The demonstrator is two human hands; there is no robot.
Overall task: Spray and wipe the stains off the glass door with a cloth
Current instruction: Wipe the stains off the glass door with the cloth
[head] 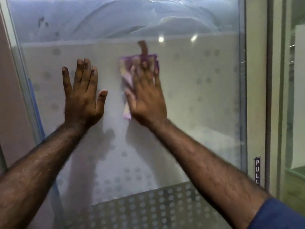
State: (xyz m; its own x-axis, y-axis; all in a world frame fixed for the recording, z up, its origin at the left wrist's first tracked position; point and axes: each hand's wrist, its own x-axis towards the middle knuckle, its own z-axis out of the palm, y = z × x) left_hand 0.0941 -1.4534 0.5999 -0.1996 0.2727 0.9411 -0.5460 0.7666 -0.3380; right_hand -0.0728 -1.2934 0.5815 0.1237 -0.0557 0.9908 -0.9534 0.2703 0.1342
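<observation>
The glass door [198, 100] fills the view, frosted with a dotted pattern across its middle and clear above. Dark smudges [43, 23] mark the clear band at the upper left, and curved wipe streaks [173, 22] cross the top. My right hand [146, 95] lies flat on the glass, pressing a purple and cream cloth [127, 75] under its fingers; the hand is blurred. A brown reflection [143, 47] shows above the cloth. My left hand [82, 95] rests flat on the glass beside it, fingers spread, holding nothing. No spray bottle is in view.
The door's right edge [242, 96] meets a pale frame [257, 80] bearing a small vertical "PULL" label [257, 169]. Another glass panel [295, 96] stands further right. A pale wall [9, 96] borders the left side.
</observation>
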